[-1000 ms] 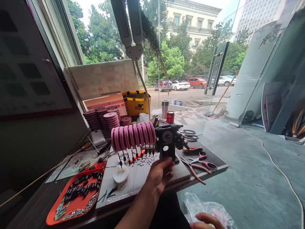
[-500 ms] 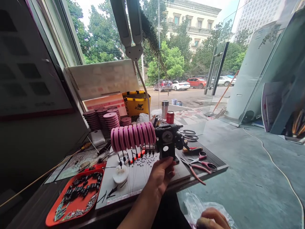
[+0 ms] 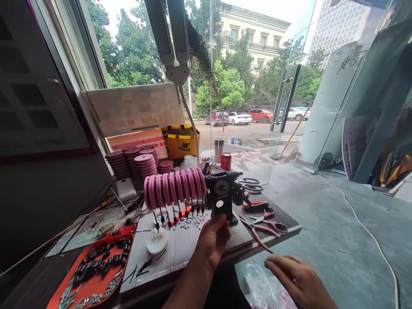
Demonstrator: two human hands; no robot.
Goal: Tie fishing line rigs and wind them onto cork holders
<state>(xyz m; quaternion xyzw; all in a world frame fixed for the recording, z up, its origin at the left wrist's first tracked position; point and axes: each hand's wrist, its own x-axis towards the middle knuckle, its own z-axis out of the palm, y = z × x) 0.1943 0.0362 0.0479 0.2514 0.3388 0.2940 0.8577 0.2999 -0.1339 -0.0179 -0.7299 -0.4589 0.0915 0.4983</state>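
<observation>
Sitting left on the table is an orange tray (image 3: 96, 274) of small parts. Next, the left hand (image 3: 212, 238), fingers curled, touches the black winder (image 3: 222, 195) beside the pink spools (image 3: 174, 186). Rightmost, the right hand (image 3: 298, 281) hangs flat and spread over a plastic bag (image 3: 260, 289). A bump might scatter the little white beads (image 3: 189, 221).

A red tray (image 3: 96, 283) of small dark pieces is seen at the near left corner of the worktop (image 3: 286, 221). Stacks of pink spools (image 3: 131, 161) are set toward the far left edge, with a yellow bag (image 3: 180, 141) behind them. A red can (image 3: 225, 161) and a steel cup (image 3: 219, 148) stand at the far edge. Pink-handled pliers (image 3: 262, 227) lie near the right corner, scissors (image 3: 251, 184) beyond them. A white lamp arm (image 3: 172, 38) hangs overhead. A white cable (image 3: 370, 234) trails across the floor.
</observation>
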